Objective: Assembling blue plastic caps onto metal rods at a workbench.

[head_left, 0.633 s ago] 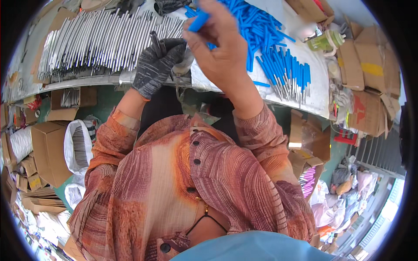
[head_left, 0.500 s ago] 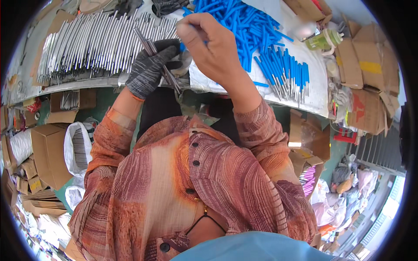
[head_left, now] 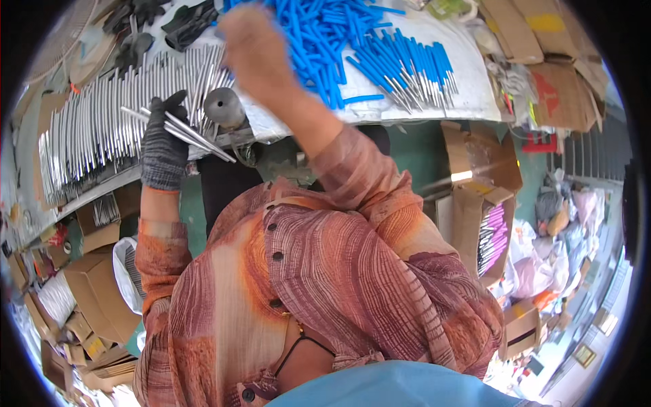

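Note:
My left hand (head_left: 165, 139), in a dark grey knit glove, is closed around a few thin silver metal rods (head_left: 196, 140) that stick out on both sides. Under and beyond it, a long row of similar metal rods (head_left: 102, 115) covers the left of the table. Bare and smeared by motion, my right hand (head_left: 256, 54) hovers over the left edge of a heap of blue tubes (head_left: 315, 54); its fingers are too blurred to read. Between the two hands stands a grey metal cylinder (head_left: 224, 107) with a small hole in its top.
Metal rods with blue sleeves (head_left: 413, 71) lie fanned out on the white-covered table (head_left: 468, 102). Dark gloves (head_left: 190, 26) rest at the back left. Open cardboard boxes (head_left: 478, 200) stand below on the right, one holding pink rods. More cartons (head_left: 102, 292) are at floor level on the left.
The view has shifted. My left hand has moved left with the rods, off the metal cylinder, which now shows. My right hand has swung left and away from me.

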Motion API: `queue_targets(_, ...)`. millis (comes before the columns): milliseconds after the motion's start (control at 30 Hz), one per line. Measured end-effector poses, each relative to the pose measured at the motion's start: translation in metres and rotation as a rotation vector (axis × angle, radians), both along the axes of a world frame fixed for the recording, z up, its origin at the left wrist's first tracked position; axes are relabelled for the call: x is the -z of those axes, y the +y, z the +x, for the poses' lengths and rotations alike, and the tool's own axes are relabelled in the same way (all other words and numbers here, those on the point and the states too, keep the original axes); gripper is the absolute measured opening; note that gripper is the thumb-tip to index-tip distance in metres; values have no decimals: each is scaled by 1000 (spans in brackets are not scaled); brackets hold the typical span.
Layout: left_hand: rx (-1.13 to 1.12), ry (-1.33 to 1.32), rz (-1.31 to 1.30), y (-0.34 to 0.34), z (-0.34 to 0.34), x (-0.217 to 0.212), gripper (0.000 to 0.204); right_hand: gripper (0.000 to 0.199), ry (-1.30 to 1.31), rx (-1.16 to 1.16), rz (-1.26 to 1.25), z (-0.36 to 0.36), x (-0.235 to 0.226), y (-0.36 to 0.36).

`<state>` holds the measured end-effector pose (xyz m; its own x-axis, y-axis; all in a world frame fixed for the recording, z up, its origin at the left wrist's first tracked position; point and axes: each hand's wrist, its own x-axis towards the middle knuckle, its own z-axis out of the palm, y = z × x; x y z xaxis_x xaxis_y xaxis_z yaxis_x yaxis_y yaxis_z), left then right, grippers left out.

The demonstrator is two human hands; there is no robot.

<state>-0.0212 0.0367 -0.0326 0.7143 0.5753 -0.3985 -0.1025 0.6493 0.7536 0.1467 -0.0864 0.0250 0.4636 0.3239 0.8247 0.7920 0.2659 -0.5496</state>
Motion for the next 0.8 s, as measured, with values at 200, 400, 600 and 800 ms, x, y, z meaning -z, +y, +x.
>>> queue_targets(200,-34,-62,16,3,3,-7,43,28,-115,942,-884,217,65,-178)
queue_targets(400,-229,38,194,8,-6,-26,39,27,-424,811,-959,163,105,-219)
queue_targets(600,-356,25,338,15,9,-27,38,18,-345,223,-1237,128,127,-227)
queue_targets(800,-370,39,682,-10,12,-40,35,19,3,270,-1081,93,59,-191)
